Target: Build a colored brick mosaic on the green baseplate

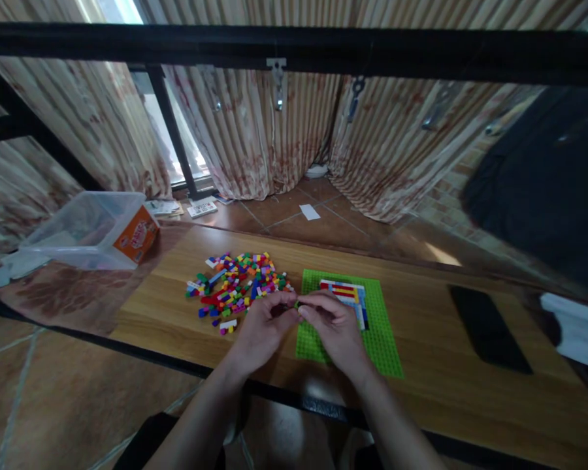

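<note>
My left hand (269, 324) and my right hand (334, 326) meet fingertip to fingertip over the left edge of a green baseplate (385, 346). Pinched between them is a small toy brick (298, 305), mostly hidden by the fingers; its exact shape and colour cannot be made out. On the baseplate, partly behind my right hand, stands a block of built-up bricks (355, 295) in white, red, yellow and blue. A loose heap of many-coloured toy bricks (240, 281) spreads over the wooden table to the left of my left hand.
A clear plastic box (85, 251) with an orange label stands at the left on a patterned cloth. At the right, a black flat object (490, 328) lies on the wooden table (421, 300). A dark metal bar (294, 44) crosses above, with curtains behind.
</note>
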`<action>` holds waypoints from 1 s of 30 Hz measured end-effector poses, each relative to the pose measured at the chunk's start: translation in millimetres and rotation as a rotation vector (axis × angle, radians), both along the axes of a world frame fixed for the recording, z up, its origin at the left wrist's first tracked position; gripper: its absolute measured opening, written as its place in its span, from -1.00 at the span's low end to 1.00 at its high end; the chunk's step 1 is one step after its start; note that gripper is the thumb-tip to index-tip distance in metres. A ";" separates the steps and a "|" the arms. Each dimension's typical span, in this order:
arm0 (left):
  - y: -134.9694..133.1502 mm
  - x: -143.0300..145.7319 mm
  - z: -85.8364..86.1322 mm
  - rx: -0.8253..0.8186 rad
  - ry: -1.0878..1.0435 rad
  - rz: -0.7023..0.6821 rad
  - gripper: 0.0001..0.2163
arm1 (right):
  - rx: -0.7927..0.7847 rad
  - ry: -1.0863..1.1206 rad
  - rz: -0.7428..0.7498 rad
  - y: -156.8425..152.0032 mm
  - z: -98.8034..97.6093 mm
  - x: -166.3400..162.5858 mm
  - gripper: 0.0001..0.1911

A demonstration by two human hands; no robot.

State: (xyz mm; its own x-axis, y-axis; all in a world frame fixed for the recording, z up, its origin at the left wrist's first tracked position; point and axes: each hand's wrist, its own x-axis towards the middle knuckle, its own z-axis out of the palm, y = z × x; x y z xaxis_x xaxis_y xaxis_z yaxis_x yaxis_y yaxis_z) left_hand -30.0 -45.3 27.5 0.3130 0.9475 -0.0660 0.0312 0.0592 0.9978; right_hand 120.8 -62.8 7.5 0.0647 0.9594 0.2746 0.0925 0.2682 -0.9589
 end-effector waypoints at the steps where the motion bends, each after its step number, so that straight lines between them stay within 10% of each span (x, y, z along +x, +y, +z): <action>1: -0.5 1.1 0.2 0.012 0.016 0.009 -0.83 | -0.010 0.012 -0.003 0.0 -1.1 1.2 -0.86; 17: -1.9 22.4 -6.3 0.056 0.081 0.081 -0.84 | 0.023 -0.124 -0.191 -4.3 -5.8 0.0 -0.80; 30: -1.0 25.1 -10.4 0.125 -0.068 0.181 -0.85 | -0.143 0.193 -0.198 1.6 -7.9 -0.4 -0.86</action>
